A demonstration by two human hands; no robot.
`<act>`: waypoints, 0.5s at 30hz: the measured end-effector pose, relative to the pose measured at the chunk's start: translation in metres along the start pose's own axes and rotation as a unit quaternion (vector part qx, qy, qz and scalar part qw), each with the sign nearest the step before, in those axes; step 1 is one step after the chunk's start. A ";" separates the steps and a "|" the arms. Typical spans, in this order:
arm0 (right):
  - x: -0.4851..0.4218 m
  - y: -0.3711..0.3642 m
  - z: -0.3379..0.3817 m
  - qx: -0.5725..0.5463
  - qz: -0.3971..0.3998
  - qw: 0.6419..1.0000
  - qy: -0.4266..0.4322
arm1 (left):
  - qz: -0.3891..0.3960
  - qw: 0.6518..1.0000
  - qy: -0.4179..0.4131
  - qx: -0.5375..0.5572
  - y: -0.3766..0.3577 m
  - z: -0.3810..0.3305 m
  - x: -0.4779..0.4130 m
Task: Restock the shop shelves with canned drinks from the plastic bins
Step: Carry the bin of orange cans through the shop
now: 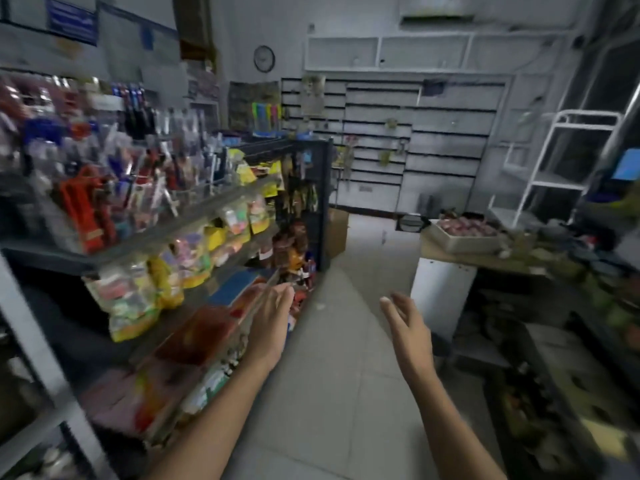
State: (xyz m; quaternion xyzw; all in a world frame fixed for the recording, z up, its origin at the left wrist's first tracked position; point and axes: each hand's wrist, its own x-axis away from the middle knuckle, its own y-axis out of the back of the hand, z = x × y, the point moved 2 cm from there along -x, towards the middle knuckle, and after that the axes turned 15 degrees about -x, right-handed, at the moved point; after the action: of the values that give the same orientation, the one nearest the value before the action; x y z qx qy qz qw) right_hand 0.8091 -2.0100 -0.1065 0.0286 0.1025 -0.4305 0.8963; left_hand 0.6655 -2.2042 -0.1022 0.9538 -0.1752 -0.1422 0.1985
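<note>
Holding out the left hand (273,317) just beside the shelves (194,220) and the right hand (407,323) over the floor (346,375), both empty with fingers straight and loosely spread, likely kept free for fetching stock, with no cans or plastic bins discernible in this blurred view.

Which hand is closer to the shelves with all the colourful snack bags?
The left hand. It is held out with straight fingers, right by the front edge of the shelves. The right hand is open over the aisle floor, farther off to the other side.
</note>
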 end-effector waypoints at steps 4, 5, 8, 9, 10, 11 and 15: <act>-0.057 0.016 -0.015 -0.011 -0.033 0.999 0.000 | 0.029 1.000 0.003 0.007 -0.053 0.003 -0.065; -0.075 0.017 -0.020 -0.008 -0.041 0.999 0.002 | 0.023 1.000 -0.003 0.013 -0.067 0.007 -0.085; -0.133 0.016 -0.029 0.012 -0.059 0.998 0.004 | 0.033 0.999 -0.018 0.032 -0.103 0.004 -0.143; -0.154 0.013 -0.031 0.015 -0.064 0.998 0.006 | 0.045 0.998 -0.025 0.044 -0.115 0.002 -0.164; -0.174 0.008 -0.031 0.012 -0.068 0.998 0.010 | 0.056 0.997 -0.029 0.050 -0.125 0.001 -0.188; -0.195 0.003 -0.030 0.011 -0.073 0.997 0.013 | 0.069 0.996 -0.036 0.054 -0.136 0.001 -0.213; -0.272 -0.012 -0.029 0.009 -0.110 0.993 0.038 | 0.096 0.990 -0.083 0.069 -0.175 -0.005 -0.310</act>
State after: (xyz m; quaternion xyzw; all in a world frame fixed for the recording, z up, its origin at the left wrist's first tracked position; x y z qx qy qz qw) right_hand 0.6299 -1.8050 -0.0774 0.0414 0.1352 -0.5261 0.8386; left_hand 0.4369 -1.9311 -0.1099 0.9290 -0.2909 -0.1886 0.1299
